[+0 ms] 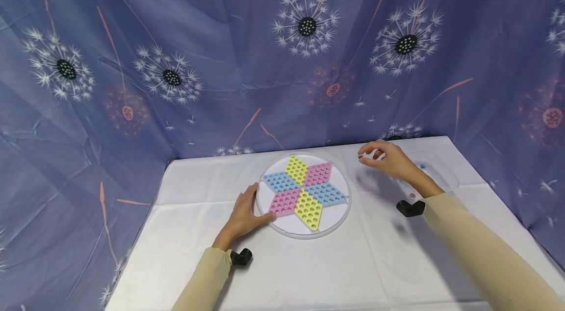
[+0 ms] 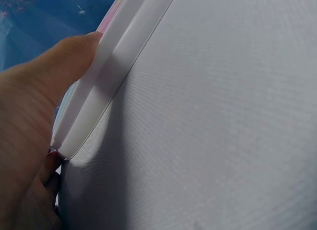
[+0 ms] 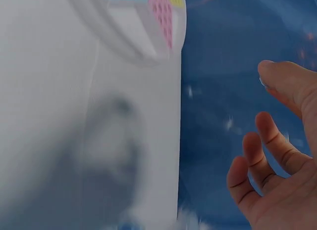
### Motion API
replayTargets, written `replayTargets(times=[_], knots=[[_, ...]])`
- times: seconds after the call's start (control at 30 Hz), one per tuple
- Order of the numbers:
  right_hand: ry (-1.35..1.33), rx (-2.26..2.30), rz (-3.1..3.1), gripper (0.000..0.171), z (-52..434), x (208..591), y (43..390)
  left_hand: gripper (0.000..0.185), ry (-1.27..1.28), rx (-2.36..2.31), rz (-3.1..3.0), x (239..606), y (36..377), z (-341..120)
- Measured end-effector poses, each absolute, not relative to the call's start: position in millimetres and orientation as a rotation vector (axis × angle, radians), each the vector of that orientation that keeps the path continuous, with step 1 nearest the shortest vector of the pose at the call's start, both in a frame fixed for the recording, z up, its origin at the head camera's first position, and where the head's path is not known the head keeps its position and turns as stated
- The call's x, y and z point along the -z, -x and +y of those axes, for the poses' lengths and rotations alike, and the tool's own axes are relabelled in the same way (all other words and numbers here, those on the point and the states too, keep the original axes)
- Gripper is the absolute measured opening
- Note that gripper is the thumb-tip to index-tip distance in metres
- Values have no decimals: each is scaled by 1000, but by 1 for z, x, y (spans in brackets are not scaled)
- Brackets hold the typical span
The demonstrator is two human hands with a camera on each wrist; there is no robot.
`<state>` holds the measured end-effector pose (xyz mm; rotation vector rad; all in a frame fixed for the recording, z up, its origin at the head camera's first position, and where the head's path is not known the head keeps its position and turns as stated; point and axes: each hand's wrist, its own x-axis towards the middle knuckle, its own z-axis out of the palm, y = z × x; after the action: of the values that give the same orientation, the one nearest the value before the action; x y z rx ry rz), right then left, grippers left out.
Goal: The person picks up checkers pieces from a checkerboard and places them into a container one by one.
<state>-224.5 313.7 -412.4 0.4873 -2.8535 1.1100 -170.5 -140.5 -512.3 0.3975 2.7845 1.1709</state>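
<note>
A round white Chinese checkers board (image 1: pixel 332 222) lies on the table, its star of yellow, pink and blue holed sections facing up. My left hand (image 1: pixel 243 213) grips the board's left edge, thumb on the rim near a pink section and fingers along the outer side. In the left wrist view, the thumb (image 2: pixel 79 54) presses the board's rim (image 2: pixel 89 104). Right of the board, my right hand (image 1: pixel 386 158) is raised over the table, thumb and index finger pinching a tiny marble (image 1: pixel 359 156), mostly hidden by the fingertips. The other fingers (image 3: pixel 252 146) are bent beside it.
A clear plastic tray (image 1: pixel 446 173) stands at the table's right side, partly behind the right forearm, with a blue marble (image 1: pixel 422 166) in it. White cloth (image 1: pixel 273 272) covers the table. A blue dandelion-print curtain (image 1: pixel 247 56) hangs along the back and sides.
</note>
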Motion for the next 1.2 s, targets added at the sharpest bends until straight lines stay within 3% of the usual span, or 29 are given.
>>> replayTargets(times=[0.57,1.2], knots=[[-199,-997,-2873,34,405,410,198,113,-412,-1157,2793,515,171,-140],[-175,-944,-2993,33,425,440,205,114,-376,-1166,2783,512,172,-140]])
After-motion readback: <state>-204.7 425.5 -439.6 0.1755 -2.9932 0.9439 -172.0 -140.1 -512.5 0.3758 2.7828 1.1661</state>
